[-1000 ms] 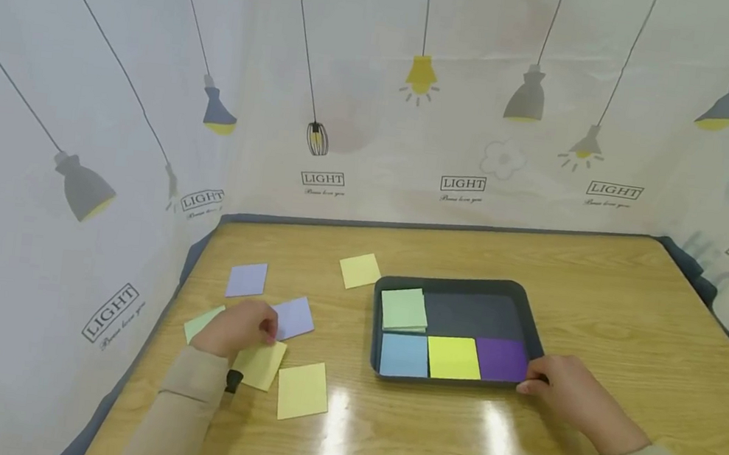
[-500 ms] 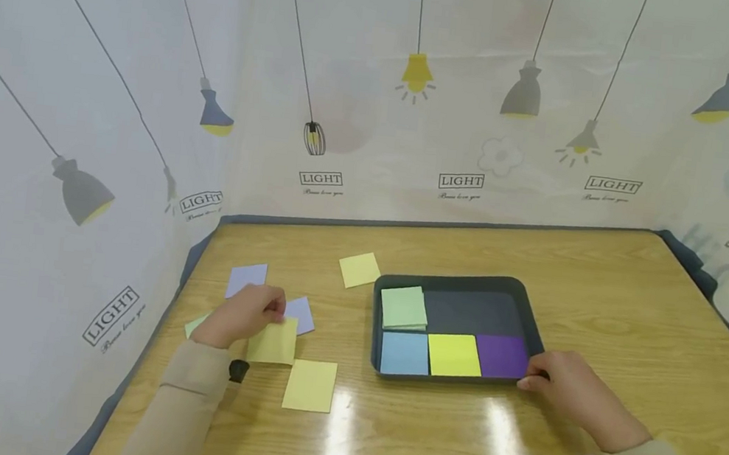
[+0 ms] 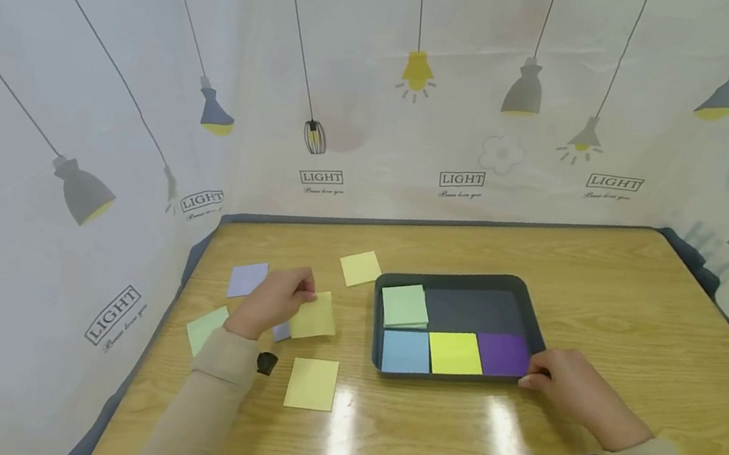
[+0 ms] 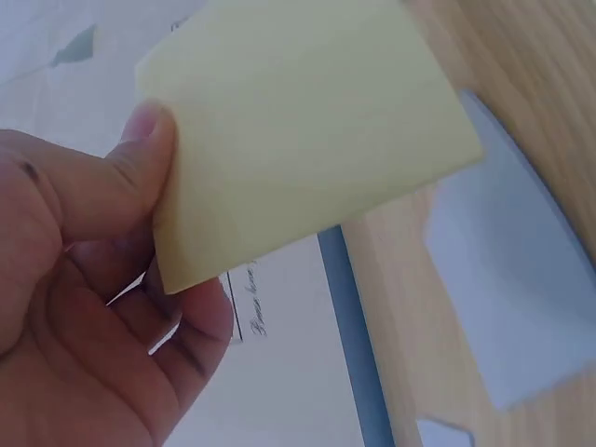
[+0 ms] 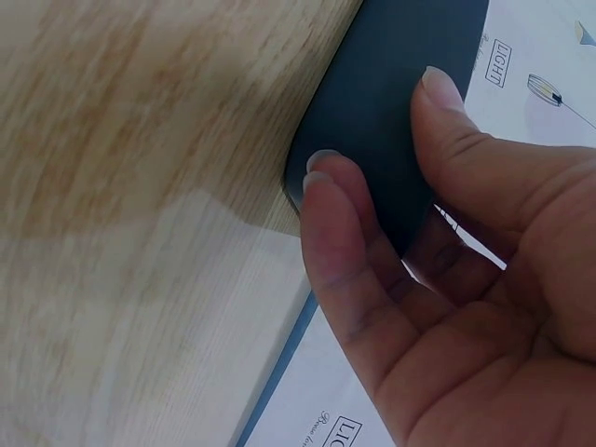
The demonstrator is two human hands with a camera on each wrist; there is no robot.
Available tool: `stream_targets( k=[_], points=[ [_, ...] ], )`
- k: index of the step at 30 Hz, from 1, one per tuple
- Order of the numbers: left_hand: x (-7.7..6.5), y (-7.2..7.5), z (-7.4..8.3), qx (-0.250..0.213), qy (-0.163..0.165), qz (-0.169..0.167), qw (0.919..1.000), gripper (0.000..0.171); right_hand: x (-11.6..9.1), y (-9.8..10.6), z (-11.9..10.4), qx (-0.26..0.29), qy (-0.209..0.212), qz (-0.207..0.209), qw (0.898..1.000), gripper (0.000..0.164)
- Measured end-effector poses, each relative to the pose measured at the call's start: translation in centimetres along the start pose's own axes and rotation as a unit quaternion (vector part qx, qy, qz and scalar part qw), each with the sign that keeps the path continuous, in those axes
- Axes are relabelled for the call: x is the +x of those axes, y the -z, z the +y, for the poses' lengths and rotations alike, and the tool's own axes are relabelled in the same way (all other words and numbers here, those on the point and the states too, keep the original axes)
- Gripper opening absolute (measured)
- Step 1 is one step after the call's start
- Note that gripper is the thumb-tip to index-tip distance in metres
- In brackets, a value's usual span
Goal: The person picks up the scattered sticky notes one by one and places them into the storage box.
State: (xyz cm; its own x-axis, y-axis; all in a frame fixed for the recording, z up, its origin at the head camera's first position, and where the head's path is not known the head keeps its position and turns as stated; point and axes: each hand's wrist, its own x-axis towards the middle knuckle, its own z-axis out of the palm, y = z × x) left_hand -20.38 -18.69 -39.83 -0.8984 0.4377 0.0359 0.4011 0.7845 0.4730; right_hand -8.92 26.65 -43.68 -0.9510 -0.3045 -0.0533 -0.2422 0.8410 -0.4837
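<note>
My left hand (image 3: pixel 277 298) pinches a pale yellow sticky note (image 3: pixel 316 317) by its edge between thumb and fingers. The left wrist view shows this note (image 4: pixel 307 140) lifted, with a lavender note (image 4: pixel 512 279) lying on the wood below. In the head view the held note covers most of that lavender one. My right hand (image 3: pixel 577 394) grips the near right corner of a dark tray (image 3: pixel 472 310), thumb on one side and fingertips on the other. Inside the tray are pale green notes (image 3: pixel 405 306) at the back left, and blue (image 3: pixel 405 352), bright yellow (image 3: pixel 454 353) and purple (image 3: pixel 502 354) squares along the front.
Loose on the wooden table (image 3: pixel 415 440) lie a pale yellow note (image 3: pixel 311 384) in front, another yellow note (image 3: pixel 361 269) by the tray's back left corner, a lavender note (image 3: pixel 247 279) and a green note (image 3: pixel 206 327) at left. Lamp-patterned sheets (image 3: pixel 377 110) surround the table.
My left hand has picked up the pale yellow note and moved it right and away from me. The front yellow note shifted slightly right. My right hand stays at the tray's corner.
</note>
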Motion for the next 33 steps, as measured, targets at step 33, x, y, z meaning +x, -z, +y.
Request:
stream_targets(
  k=[33],
  points=[
    [7.3,-4.2,11.6,-0.035,-0.096,-0.010,0.9947,0.028,-0.1,0.0,0.2,0.003,0.010,0.011,1.000,0.020]
  ],
)
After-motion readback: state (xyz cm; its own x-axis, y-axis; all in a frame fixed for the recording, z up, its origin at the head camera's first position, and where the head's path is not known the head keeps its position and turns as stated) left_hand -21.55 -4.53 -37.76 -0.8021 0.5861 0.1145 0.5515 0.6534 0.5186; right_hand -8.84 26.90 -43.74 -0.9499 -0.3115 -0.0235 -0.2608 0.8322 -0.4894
